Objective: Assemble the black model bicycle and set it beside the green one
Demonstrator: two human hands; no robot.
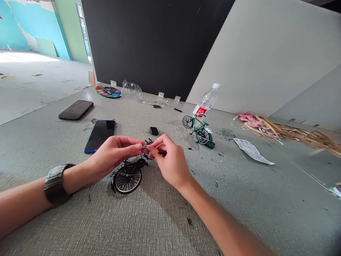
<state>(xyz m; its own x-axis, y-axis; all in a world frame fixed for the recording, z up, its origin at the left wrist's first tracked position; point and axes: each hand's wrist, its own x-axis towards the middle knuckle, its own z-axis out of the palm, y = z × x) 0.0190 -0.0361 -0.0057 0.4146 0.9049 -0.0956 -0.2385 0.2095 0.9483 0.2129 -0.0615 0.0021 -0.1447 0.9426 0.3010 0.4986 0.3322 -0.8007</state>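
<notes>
Out on the grey textured tabletop (128, 224), the black model bicycle (137, 165) sits between the person's two hands, its rear wheel towards the wearer and its front end partly hidden by fingers; the left hand (114, 153) has thumb and fingertips pinched narrow on a small silvery part (144, 147) by the front of the bicycle, though I cannot tell from where I stand whether that part is fixed to it or loose; the right hand (172, 161) holds a thin tool (162, 153) in a close fingertip grip, dark handle against the fingers, slim shaft angled at the silvery part.

What could go wrong, I'd judge, starts with that tip; if it slipped off so small a target, it could jab the left fingertips just beside it or scratch the metal; if the left pinch slackened, the part could twist or drop, and dark scraps (189, 222) on the tabletop would make it hard to find; a hard push could also tip the bicycle, since no hand appears to grip its rear wheel.

Near the left hand lies a blue-edged phone (99, 137); beyond the right, well apart, stands a green model bicycle (201, 131) by a bottle (210, 97).
</notes>
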